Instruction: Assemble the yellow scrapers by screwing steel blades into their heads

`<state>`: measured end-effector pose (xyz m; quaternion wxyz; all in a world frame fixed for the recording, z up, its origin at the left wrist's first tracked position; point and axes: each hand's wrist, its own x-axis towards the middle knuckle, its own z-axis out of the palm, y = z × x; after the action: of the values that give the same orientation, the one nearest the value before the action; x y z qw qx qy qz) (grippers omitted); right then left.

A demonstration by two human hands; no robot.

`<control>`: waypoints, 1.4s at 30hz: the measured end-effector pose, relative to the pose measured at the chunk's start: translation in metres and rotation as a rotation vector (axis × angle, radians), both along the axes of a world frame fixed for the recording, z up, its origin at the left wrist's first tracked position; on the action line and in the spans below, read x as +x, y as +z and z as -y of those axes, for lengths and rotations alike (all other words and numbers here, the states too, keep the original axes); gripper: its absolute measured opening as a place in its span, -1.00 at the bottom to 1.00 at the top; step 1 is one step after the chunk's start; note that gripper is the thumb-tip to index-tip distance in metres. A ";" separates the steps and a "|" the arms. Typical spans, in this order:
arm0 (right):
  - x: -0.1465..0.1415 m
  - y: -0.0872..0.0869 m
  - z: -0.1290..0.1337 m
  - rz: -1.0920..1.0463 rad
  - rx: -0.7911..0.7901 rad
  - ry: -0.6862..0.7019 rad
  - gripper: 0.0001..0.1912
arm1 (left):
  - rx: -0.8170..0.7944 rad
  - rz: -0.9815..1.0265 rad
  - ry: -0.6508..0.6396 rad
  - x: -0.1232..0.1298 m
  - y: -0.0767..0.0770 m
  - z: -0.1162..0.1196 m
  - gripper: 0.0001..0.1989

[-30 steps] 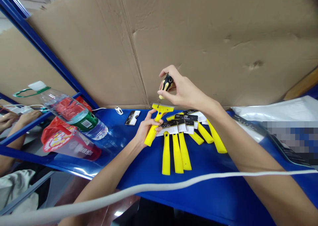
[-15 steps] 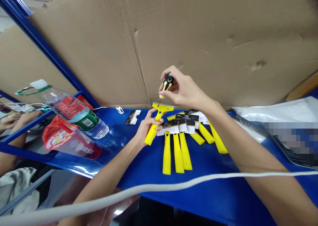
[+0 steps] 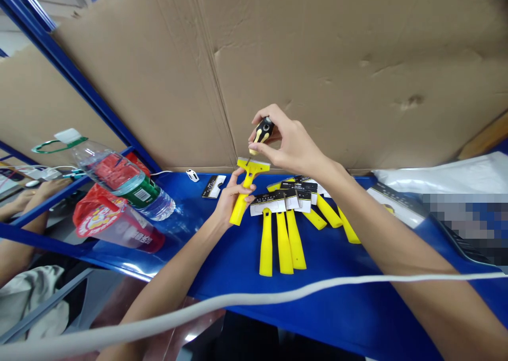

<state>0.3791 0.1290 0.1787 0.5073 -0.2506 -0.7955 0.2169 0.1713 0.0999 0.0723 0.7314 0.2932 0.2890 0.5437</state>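
Note:
My left hand is closed round the handle of a yellow scraper, its wide head tilted up toward my right hand. In my right hand is a short screwdriver with a black and pale yellow handle. Its thin shaft points down at the left part of the scraper's head; whether the tip sits in a screw is too small to tell. Beside the held scraper, several yellow scrapers lie on the blue table, their heads covered by black and white cards.
A water bottle and a red-topped plastic cup stand at the left. One loose card lies near the cardboard wall. A white cable crosses the foreground. Another person's hands show at far left.
Both hands, with the scraper and screwdriver, have shifted slightly left and up in the view. The screwdriver stays against the scraper's head. The view itself has moved a little.

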 end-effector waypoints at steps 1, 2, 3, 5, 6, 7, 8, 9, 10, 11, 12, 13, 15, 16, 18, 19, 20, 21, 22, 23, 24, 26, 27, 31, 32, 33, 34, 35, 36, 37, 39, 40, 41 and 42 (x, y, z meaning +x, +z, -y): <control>-0.002 0.001 0.002 -0.012 0.017 -0.012 -0.63 | 0.008 0.004 0.021 -0.002 0.001 -0.002 -0.23; -0.003 0.002 0.005 -0.026 0.033 -0.025 -0.63 | 0.012 0.009 0.045 -0.005 0.001 -0.004 -0.23; -0.005 0.004 0.008 -0.039 0.041 -0.035 -0.62 | 0.014 0.017 0.070 -0.007 0.002 -0.006 -0.23; -0.006 0.007 0.014 -0.050 0.018 -0.038 -0.58 | 0.012 0.033 0.116 -0.012 0.004 -0.010 -0.22; -0.006 0.008 0.016 -0.043 -0.010 -0.026 -0.56 | 0.010 0.039 0.136 -0.014 0.004 -0.012 -0.22; -0.006 0.008 0.018 -0.025 -0.042 -0.003 -0.55 | 0.010 0.045 0.153 -0.017 0.005 -0.014 -0.22; -0.006 0.008 0.020 0.000 -0.070 0.027 -0.56 | 0.013 0.049 0.168 -0.019 0.005 -0.016 -0.22; -0.007 0.008 0.021 0.031 -0.089 0.059 -0.59 | 0.018 0.055 0.181 -0.022 0.005 -0.018 -0.22; -0.007 0.007 0.021 0.067 -0.094 0.084 -0.62 | 0.025 0.062 0.194 -0.025 0.006 -0.021 -0.21; -0.009 0.005 0.021 0.108 -0.091 0.099 -0.64 | 0.035 0.071 0.206 -0.028 0.006 -0.023 -0.21; -0.011 0.002 0.020 0.151 -0.086 0.108 -0.66 | 0.046 0.080 0.219 -0.032 0.006 -0.024 -0.21; -0.014 -0.002 0.018 0.195 -0.085 0.115 -0.66 | 0.057 0.086 0.236 -0.035 0.007 -0.026 -0.21; -0.020 -0.010 0.015 0.268 -0.098 0.147 -0.65 | 0.075 0.089 0.270 -0.041 0.008 -0.028 -0.22; -0.024 -0.015 0.013 0.291 -0.108 0.171 -0.65 | 0.080 0.089 0.284 -0.043 0.009 -0.029 -0.23; -0.031 -0.024 0.009 0.326 -0.124 0.201 -0.64 | 0.086 0.100 0.300 -0.047 0.011 -0.030 -0.24; -0.035 -0.029 0.008 0.348 -0.127 0.201 -0.63 | 0.091 0.111 0.301 -0.049 0.012 -0.030 -0.23; -0.038 -0.033 0.008 0.370 -0.132 0.199 -0.63 | 0.098 0.123 0.301 -0.050 0.013 -0.030 -0.21; -0.040 -0.037 0.007 0.393 -0.140 0.198 -0.63 | 0.106 0.134 0.301 -0.050 0.013 -0.031 -0.20; -0.042 -0.040 0.007 0.411 -0.150 0.200 -0.63 | 0.112 0.140 0.301 -0.051 0.014 -0.031 -0.18; -0.044 -0.043 0.007 0.424 -0.159 0.204 -0.63 | 0.115 0.138 0.299 -0.051 0.014 -0.031 -0.16; -0.046 -0.045 0.007 0.433 -0.168 0.210 -0.63 | 0.113 0.132 0.299 -0.051 0.014 -0.032 -0.15; -0.048 -0.048 0.007 0.443 -0.177 0.219 -0.64 | 0.105 0.117 0.298 -0.051 0.014 -0.032 -0.13; -0.048 -0.049 0.007 0.446 -0.177 0.222 -0.64 | 0.104 0.115 0.298 -0.051 0.013 -0.032 -0.12; -0.048 -0.048 0.008 0.446 -0.189 0.221 -0.62 | 0.119 0.126 0.291 -0.051 0.012 -0.032 -0.11; -0.047 -0.046 0.008 0.441 -0.188 0.214 -0.62 | 0.123 0.127 0.289 -0.051 0.012 -0.032 -0.12; -0.046 -0.045 0.008 0.435 -0.184 0.207 -0.61 | 0.124 0.126 0.287 -0.050 0.012 -0.031 -0.13; -0.045 -0.043 0.008 0.430 -0.177 0.197 -0.61 | 0.121 0.123 0.286 -0.050 0.012 -0.031 -0.15; -0.044 -0.041 0.008 0.425 -0.167 0.186 -0.61 | 0.116 0.118 0.287 -0.049 0.012 -0.031 -0.16; -0.042 -0.039 0.008 0.420 -0.154 0.177 -0.62 | 0.108 0.113 0.290 -0.049 0.012 -0.030 -0.17; -0.041 -0.037 0.008 0.410 -0.141 0.171 -0.62 | 0.100 0.108 0.292 -0.049 0.012 -0.030 -0.18; -0.036 -0.030 0.009 0.379 -0.126 0.171 -0.64 | 0.085 0.104 0.291 -0.048 0.012 -0.030 -0.17; -0.033 -0.026 0.009 0.361 -0.125 0.169 -0.64 | 0.078 0.106 0.286 -0.047 0.012 -0.031 -0.16; -0.029 -0.022 0.010 0.345 -0.126 0.162 -0.64 | 0.068 0.108 0.278 -0.046 0.011 -0.031 -0.16; -0.025 -0.017 0.011 0.332 -0.127 0.147 -0.64 | 0.054 0.108 0.269 -0.045 0.010 -0.031 -0.17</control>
<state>0.3536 0.1181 0.1613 0.3351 -0.2558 -0.8690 0.2590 0.1258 0.1313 0.0828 0.6581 0.2416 0.2710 0.6596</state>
